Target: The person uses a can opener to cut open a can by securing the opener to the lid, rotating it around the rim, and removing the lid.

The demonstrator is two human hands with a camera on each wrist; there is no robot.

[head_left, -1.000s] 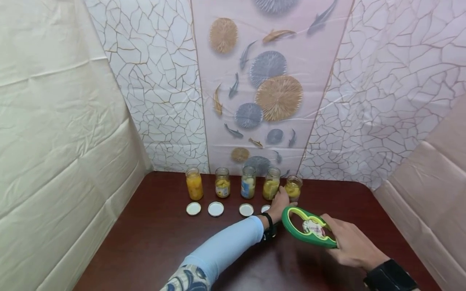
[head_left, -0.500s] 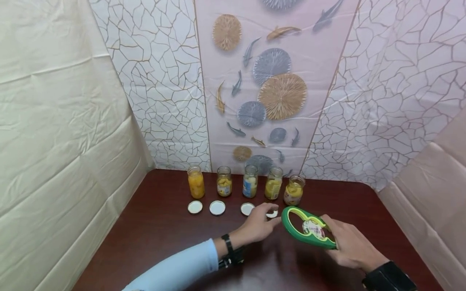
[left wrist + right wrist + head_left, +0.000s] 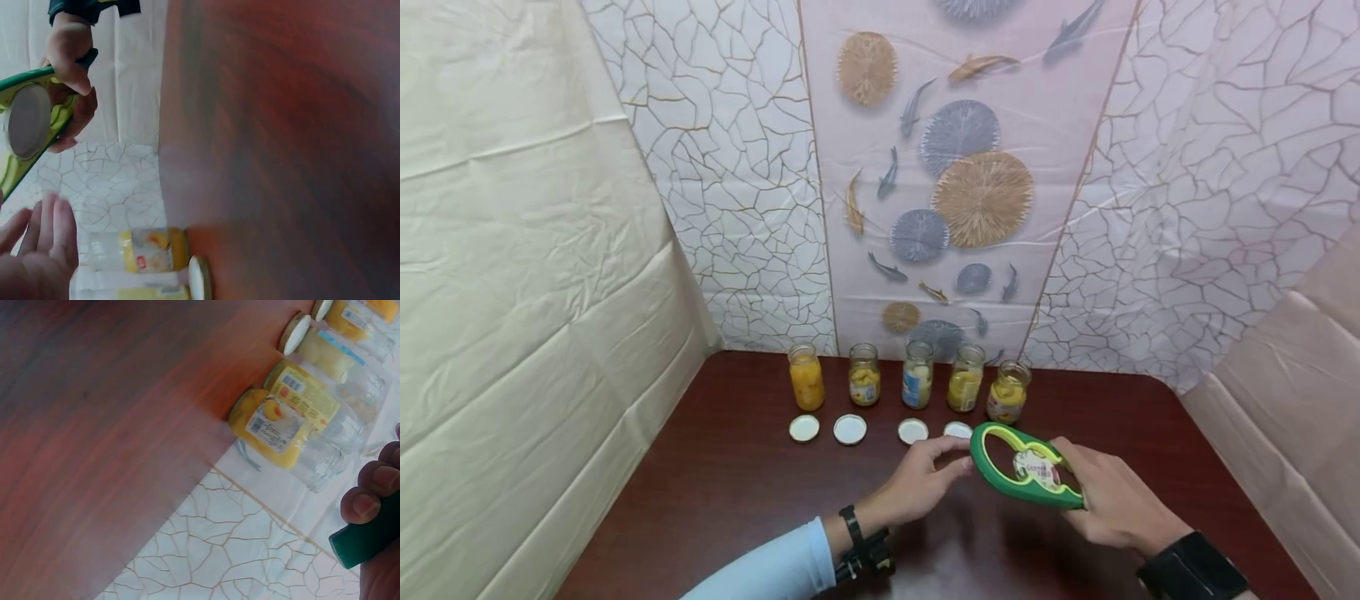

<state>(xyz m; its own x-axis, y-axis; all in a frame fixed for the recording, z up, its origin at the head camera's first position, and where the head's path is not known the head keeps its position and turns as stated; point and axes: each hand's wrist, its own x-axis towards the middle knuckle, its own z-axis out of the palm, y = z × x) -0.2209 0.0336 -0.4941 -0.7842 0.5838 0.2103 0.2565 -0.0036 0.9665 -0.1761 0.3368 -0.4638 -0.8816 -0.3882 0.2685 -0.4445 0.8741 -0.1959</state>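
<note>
My right hand (image 3: pixel 1116 500) grips the handle end of a green jar opener (image 3: pixel 1043 498), held up over the table. Inside its yellow-green jaws sits a round lid (image 3: pixel 1036 470) with a printed top; the left wrist view shows the plain grey underside of this lid (image 3: pixel 29 122). My left hand (image 3: pixel 917 483) is raised at the opener's far end, fingertips right at its rim, fingers extended. In the left wrist view the left hand (image 3: pixel 47 250) has its palm and fingers spread below the opener. The right wrist view catches the fingers (image 3: pixel 362 506) around the green handle (image 3: pixel 359 544).
Several open glass jars of yellow and orange fruit stand along the table's back, from an orange one (image 3: pixel 806 385) to a short one (image 3: pixel 1007 398) at right. White lids, such as this one (image 3: pixel 850 429), lie before them. Patterned cloth (image 3: pixel 752 208) hangs behind the dark table (image 3: pixel 700 500).
My left hand has drawn back from the rightmost jar, towards the left and front, to the opener's end. The right hand with the opener has shifted slightly left.
</note>
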